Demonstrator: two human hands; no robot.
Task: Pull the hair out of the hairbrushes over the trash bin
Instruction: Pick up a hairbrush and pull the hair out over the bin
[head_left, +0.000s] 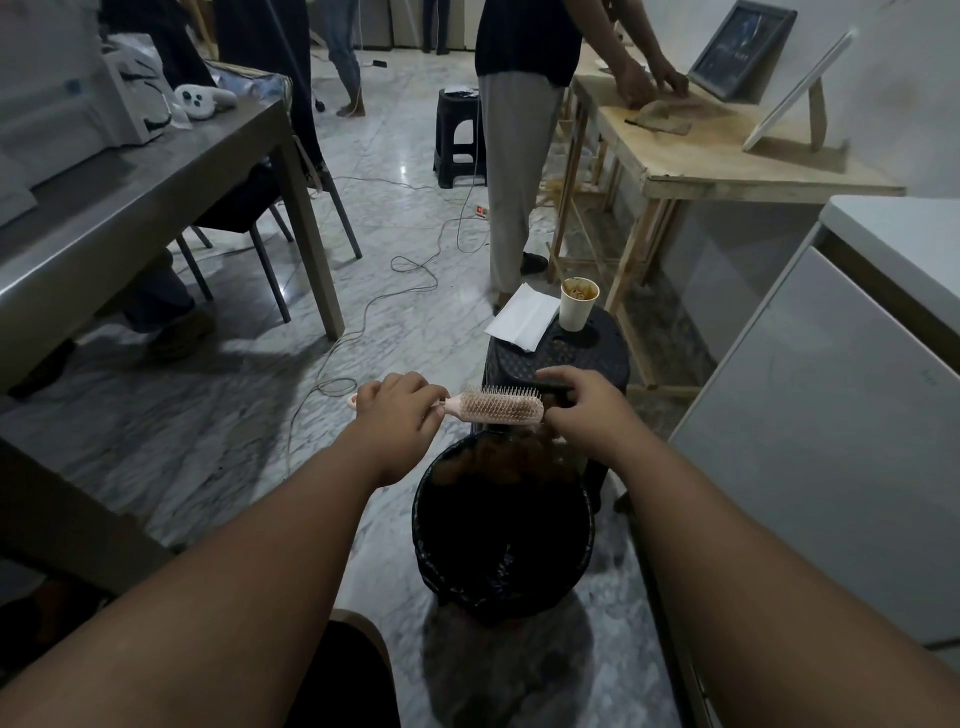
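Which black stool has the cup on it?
The near stool, just behind the trash bin: the paper cup stands on it. The far stool carries no cup.

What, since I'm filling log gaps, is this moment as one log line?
phase: hair removal | left hand: grips pink hairbrush handle | right hand: holds dark object at brush tip | brush above trash bin

Dim indoor light, floor (415, 171) glare, wide-angle bending at edges.
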